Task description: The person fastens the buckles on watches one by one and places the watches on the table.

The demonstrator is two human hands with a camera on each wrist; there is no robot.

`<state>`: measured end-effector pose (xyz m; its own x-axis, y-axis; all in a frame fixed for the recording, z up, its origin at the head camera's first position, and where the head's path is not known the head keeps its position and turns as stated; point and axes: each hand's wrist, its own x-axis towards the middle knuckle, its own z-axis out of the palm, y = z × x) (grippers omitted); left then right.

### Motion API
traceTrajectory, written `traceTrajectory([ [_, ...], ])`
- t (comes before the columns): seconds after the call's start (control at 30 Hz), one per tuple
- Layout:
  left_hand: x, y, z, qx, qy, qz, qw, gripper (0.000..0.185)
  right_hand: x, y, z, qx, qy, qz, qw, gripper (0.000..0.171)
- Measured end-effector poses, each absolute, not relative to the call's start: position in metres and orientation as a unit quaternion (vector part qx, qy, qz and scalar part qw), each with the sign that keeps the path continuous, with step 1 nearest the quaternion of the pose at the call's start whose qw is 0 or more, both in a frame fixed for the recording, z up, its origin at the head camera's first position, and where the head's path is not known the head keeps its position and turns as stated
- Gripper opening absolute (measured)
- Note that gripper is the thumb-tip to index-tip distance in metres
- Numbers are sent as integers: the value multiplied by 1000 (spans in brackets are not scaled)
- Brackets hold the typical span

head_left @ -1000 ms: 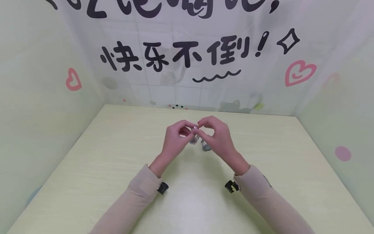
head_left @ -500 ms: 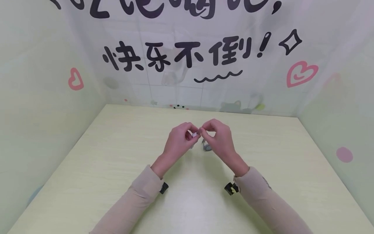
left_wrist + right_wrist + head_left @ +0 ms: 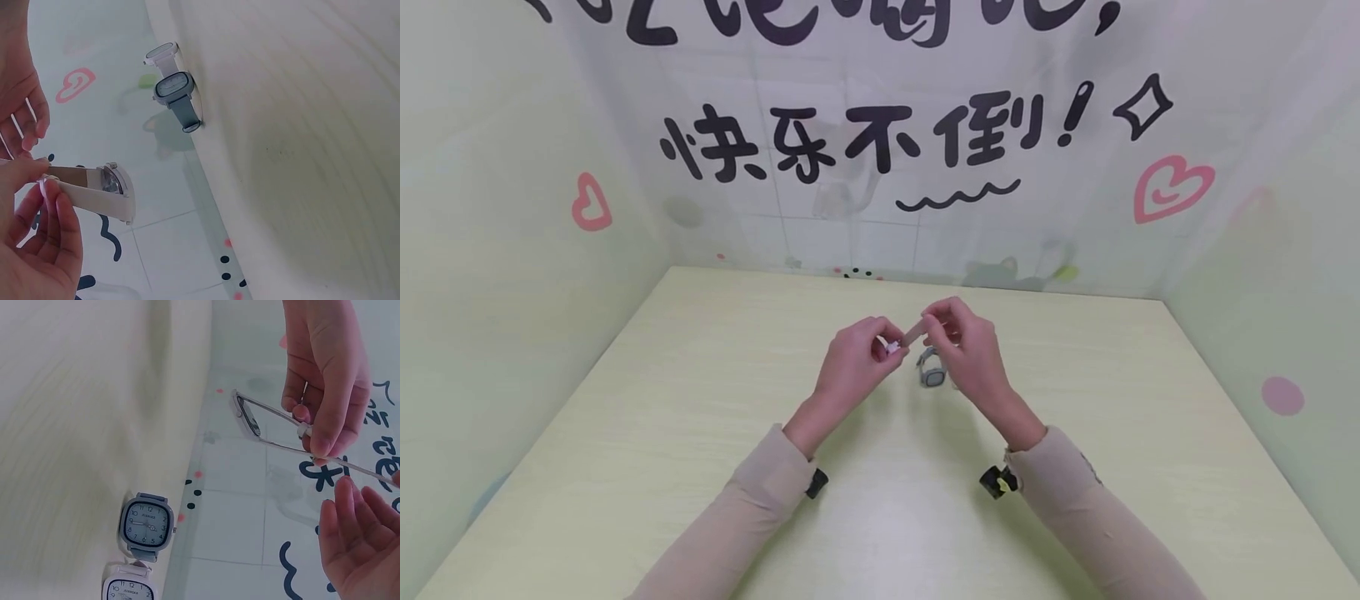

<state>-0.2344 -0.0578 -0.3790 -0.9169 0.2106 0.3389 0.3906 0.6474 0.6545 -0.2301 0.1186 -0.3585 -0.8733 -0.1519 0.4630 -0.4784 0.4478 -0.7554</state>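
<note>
I see a white watch (image 3: 103, 187) held in the air between my hands, above the middle of the table (image 3: 700, 433). My left hand (image 3: 853, 362) pinches its strap between thumb and fingertips; my right hand (image 3: 958, 350) pinches the strap's far end (image 3: 914, 333), fingers curled. In the right wrist view the case shows only edge-on, so I cannot read its dial.

Just beneath my right hand a grey watch (image 3: 145, 526) stands on the table, square dial with numerals; a small brand line sits on the face, too small to read. Beside it a second white watch (image 3: 130, 589) is cut off by the frame's lower edge, and in the head view my right hand hides it.

Bare table lies on all sides of my hands, the near edge out of frame. Behind my hands hangs a backdrop (image 3: 880, 125) with black writing "快乐不倒!" (image 3: 865, 142), a line above it cropped at the top, a wavy stroke and pink hearts (image 3: 1168, 187). Pale side walls close in to the left and right of my arms.
</note>
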Motion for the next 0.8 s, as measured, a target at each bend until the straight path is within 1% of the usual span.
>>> traceTrajectory([
  [0.13, -232, -57, -379, -176, -903, -370, 134, 12, -230, 120, -362, 203, -855, 457, 141, 15],
  [0.23, -232, -56, -378, -187, -900, -366, 145, 11, -231, 120, -364, 217, -861, 440, 137, 11],
  [0.33, -231, -56, -378, -191, -900, -361, 152, 11, -231, 121, -366, 221, -854, 453, 127, 12],
  [0.43, -231, -56, -379, -181, -902, -364, 147, 11, -232, 121, -368, 215, -841, 483, 115, 14],
  [0.53, -231, -56, -380, -170, -895, -392, 125, 16, -232, 122, -369, 204, -824, 520, 99, 16],
  [0.7, -234, -57, -379, -147, -855, -495, 56, 24, -233, 124, -371, 182, -800, 566, 77, 18],
  [0.8, -236, -58, -377, -133, -831, -540, 21, 24, -234, 126, -371, 172, -790, 585, 68, 18],
])
